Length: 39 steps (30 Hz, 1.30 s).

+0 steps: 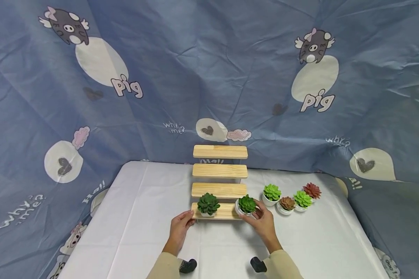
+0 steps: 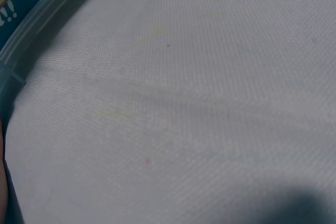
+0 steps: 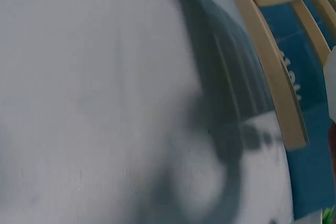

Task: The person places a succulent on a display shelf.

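A tiered wooden shelf with light slats stands on the white-covered table. On the left of its lowest slat sits a dark green artificial succulent in a white pot. My left hand grips the left end of that slat. My right hand holds a second green succulent by its round white pot, at the slat's right end; whether the pot bears on the wood I cannot tell. The right wrist view shows the slat from below and part of the held pot at the edge.
Right of the shelf stand several more potted succulents: a bright green one, a brown one, another bright green one and a red one. A blue patterned cloth hangs behind the table.
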Available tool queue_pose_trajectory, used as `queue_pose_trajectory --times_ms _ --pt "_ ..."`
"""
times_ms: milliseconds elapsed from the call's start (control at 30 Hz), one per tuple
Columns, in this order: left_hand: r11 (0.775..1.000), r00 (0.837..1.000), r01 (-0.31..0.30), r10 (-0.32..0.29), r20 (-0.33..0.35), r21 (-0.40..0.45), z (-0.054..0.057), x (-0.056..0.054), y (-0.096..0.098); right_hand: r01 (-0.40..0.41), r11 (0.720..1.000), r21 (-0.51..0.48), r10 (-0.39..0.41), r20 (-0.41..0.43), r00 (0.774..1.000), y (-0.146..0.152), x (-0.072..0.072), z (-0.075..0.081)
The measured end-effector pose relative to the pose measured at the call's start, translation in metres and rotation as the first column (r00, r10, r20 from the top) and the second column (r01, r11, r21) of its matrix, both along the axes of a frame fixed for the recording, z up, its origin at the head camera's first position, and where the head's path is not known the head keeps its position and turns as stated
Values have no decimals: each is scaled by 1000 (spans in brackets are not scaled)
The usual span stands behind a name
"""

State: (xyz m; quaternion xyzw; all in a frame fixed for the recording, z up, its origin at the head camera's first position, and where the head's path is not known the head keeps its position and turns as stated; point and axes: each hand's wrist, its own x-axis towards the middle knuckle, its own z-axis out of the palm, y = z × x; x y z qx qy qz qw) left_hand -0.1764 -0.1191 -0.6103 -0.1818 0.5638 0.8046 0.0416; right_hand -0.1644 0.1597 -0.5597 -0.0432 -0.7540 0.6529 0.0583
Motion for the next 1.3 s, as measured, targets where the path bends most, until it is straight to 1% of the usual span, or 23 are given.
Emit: queue_pose_trajectory --times_ms 100,267,433,533,700,767,800,867,933,1167,1233,1300 --pt "1000 1000 2 -2 11 -5 0 0 0 -15 1000 -4 15 -3 1000 -7 0 0" --pt "1000 1000 5 -5 3 -6 0 1 0 -48 999 3 48 -28 998 -17 -1 -2" --pt "1000 1000 0 0 5 0 -2 0 -1 -50 996 79 54 -53 997 -25 -2 -4" --pt "1000 1000 3 -3 2 8 -2 0 -1 -56 993 100 63 -69 996 -29 -3 -5" --pt "1000 1000 9 -9 0 17 -2 2 -2 -93 994 59 97 -62 993 -39 6 20" --pt "1000 1000 14 -14 1 22 -2 1 -2 -93 994 52 95 -39 995 -42 10 31" --pt "1000 1000 16 -16 0 24 -2 1 -3 -92 994 53 94 -38 995 -43 10 31" --pt "999 1000 22 -22 -1 25 -3 1 -3 -85 995 56 87 -27 996 -45 10 30" --pt "999 1000 30 -30 1 25 -2 1 -3 -82 994 69 84 -26 996 -45 9 26" --pt "999 1000 27 -27 -5 17 -1 0 -2 -79 994 72 82 -44 996 -41 -3 -8" --pt "1000 1000 21 -21 -8 13 -2 0 -1 -83 993 84 87 -48 995 -40 -4 -13" --pt "1000 1000 15 -15 -5 6 -2 -1 -1 -87 991 99 94 -60 994 -41 -5 -14"
